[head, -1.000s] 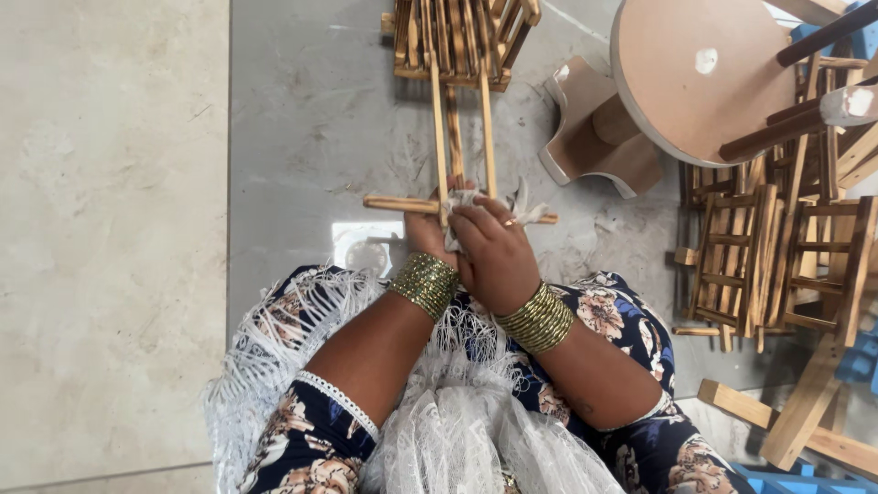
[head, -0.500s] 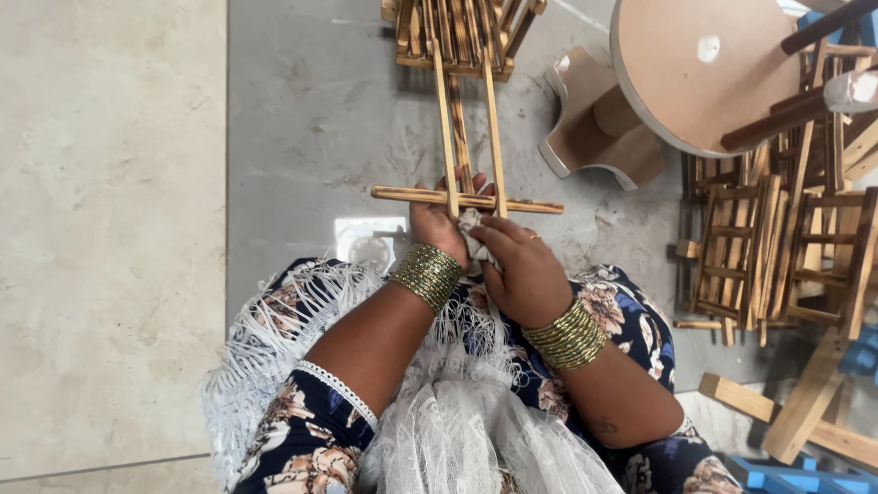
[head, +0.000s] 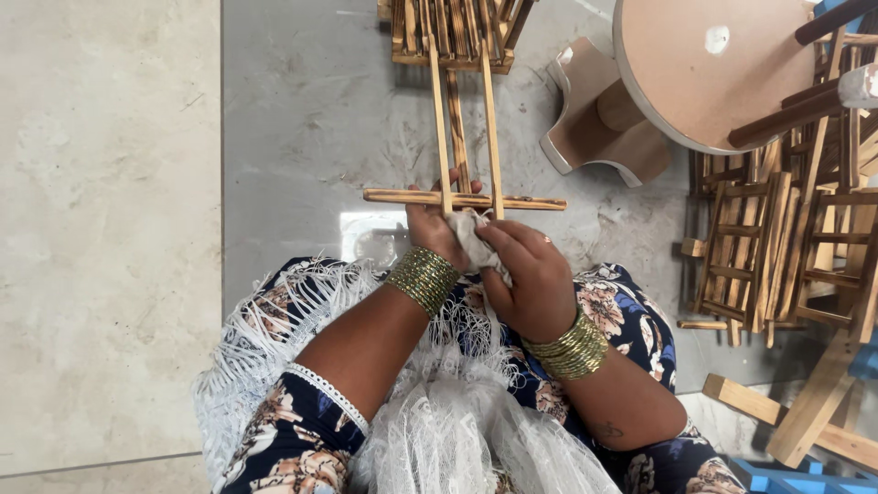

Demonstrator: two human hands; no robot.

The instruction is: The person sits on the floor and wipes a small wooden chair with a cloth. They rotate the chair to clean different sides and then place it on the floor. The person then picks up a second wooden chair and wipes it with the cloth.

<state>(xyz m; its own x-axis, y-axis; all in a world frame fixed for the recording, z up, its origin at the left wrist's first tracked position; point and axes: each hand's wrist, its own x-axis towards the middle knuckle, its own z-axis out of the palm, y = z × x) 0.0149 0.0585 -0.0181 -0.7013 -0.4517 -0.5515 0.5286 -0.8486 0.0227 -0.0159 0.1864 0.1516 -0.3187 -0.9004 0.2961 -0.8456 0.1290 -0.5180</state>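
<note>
Centre frame: right hand (head: 526,274), fingers closed on a pale cloth (head: 474,240), pressing it against a wooden slat frame (head: 465,137). Left hand (head: 432,224) grips the frame's crossbar (head: 464,199). Upper right: round wooden table (head: 704,69), stacked wooden frames (head: 777,247).

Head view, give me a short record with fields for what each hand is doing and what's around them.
left hand: left hand grips the wooden frame at its crossbar
right hand: right hand presses a pale cloth against the frame
frame: two long rails run away from the person to a slatted wooden piece
floor: grey floor
right side: round table, stacked small wooden chairs
</note>
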